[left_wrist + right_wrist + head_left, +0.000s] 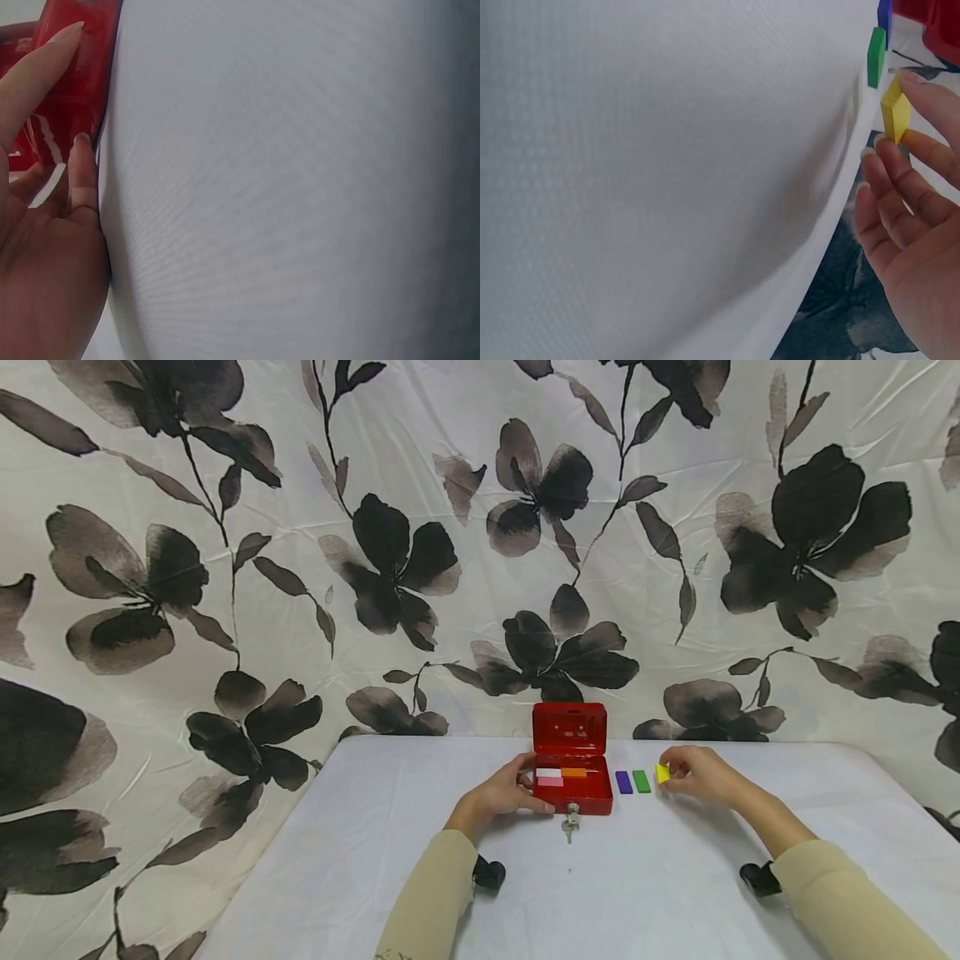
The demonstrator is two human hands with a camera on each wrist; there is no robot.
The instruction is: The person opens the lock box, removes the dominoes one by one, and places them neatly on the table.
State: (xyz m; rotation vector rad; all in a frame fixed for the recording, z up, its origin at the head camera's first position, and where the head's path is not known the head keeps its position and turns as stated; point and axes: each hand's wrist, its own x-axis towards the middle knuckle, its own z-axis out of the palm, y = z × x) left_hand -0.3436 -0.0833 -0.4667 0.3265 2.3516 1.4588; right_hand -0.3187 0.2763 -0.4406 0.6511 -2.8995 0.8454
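Note:
A red metal cash box stands on the table with its lid raised, and a key hangs at its front lock. Inside lie white, orange and pink blocks. My left hand grips the box's left end, thumb along the front and fingers at the side. To the right of the box, my right hand pinches a yellow block between thumb and fingers. In the right wrist view the yellow block is tilted. A purple block and a green block lie between box and right hand.
A white cloth covers the table. Behind it hangs a white curtain printed with dark flowers. The keys stick out in front of the box. A black wrist camera sits on the left forearm.

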